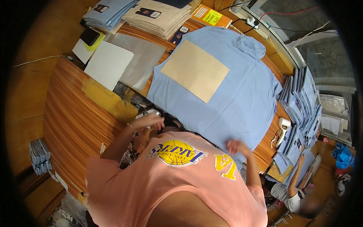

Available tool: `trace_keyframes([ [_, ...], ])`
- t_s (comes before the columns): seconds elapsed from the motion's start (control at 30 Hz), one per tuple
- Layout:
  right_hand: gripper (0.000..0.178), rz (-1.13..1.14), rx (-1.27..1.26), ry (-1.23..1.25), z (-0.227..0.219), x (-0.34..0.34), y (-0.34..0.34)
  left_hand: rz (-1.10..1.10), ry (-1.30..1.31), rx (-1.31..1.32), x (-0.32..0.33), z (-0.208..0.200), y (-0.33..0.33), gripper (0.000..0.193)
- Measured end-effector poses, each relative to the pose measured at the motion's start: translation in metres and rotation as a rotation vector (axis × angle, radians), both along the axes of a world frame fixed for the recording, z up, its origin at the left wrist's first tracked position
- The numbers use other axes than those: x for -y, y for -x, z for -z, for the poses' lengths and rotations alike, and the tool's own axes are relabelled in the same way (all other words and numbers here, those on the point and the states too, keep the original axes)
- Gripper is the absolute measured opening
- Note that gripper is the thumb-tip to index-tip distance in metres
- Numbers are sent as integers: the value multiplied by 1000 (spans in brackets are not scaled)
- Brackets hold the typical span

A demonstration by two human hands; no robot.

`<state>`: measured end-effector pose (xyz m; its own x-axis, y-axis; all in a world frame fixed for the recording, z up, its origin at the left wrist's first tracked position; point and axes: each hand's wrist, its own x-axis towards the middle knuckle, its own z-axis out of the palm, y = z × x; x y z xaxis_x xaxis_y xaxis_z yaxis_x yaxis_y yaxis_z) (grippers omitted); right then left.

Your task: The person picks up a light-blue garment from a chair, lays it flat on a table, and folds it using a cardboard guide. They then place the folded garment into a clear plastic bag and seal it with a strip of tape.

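Observation:
A light blue T-shirt [238, 102] lies spread flat on the wooden table, its neck end toward the far right. On its upper left part rests a beige rectangular card [194, 70], set at a slant. My left hand [153, 121] is over the near table edge, left of the shirt, with loosely bent fingers and nothing visible in them. At the shirt's near edge is my right hand [236, 146], blurred and curled close to the fabric; whether it grips the cloth does not show.
Folded blue shirts [109, 15] and beige shirts [157, 18] are stacked at the back. White sheets [109, 64] and clear plastic bags [141, 56] lie left. At right are packed blue shirts [302, 98] and a white handheld tool [283, 130]. Another person's arm [295, 176] reaches in lower right.

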<state>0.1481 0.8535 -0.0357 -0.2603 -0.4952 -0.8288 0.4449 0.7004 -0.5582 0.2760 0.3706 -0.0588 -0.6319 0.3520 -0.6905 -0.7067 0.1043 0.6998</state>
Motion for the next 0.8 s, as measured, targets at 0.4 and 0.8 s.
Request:
trace_keyframes([
  [0.4, 44, 1587, -59, 350, 95, -152, -162, -1091, -829, 377, -95, 136, 38, 62],
  [0.8, 22, 1555, -440, -129, 6, -115, -135, -1574, 81, -289, -95, -38, 25, 54],
])
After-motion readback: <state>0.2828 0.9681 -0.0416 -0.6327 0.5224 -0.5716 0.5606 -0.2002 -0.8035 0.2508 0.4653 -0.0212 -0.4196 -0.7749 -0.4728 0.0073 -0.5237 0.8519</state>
